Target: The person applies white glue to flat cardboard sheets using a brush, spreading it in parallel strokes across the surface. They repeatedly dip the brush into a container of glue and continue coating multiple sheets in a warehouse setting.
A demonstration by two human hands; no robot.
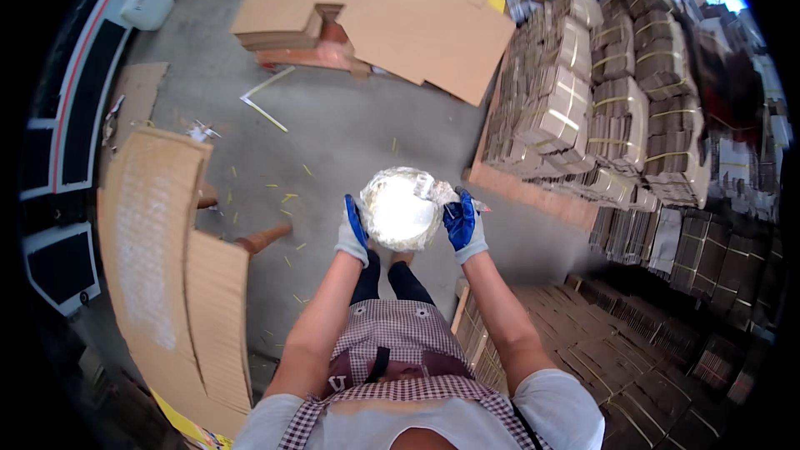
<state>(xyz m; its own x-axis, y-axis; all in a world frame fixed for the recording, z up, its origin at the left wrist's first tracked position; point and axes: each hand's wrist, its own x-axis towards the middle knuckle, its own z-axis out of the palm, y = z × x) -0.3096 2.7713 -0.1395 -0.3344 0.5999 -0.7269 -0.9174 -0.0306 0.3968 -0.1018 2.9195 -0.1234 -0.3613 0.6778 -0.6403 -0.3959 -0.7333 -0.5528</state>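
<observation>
Between my two hands, in front of my waist, is a round, shiny bundle (402, 208) that looks wrapped in crinkled clear plastic. Its middle is washed out by glare, so I cannot make out what is inside. My left hand (353, 229), in a blue-palmed work glove with a pale back, presses against the bundle's left side. On the other side my right hand (463, 223), gloved alike, closes on a crumpled bit of plastic (439, 191) at the bundle's edge. A small reddish tip sticks out beyond the right fingers.
Strapped stacks of flat cardboard (557, 108) stand on a pallet at the right, with more bundles (617, 350) at the lower right. Large cardboard sheets (425, 17) lie ahead, others (154, 242) at the left. Yellow strap scraps (290, 197) litter the grey floor (333, 133).
</observation>
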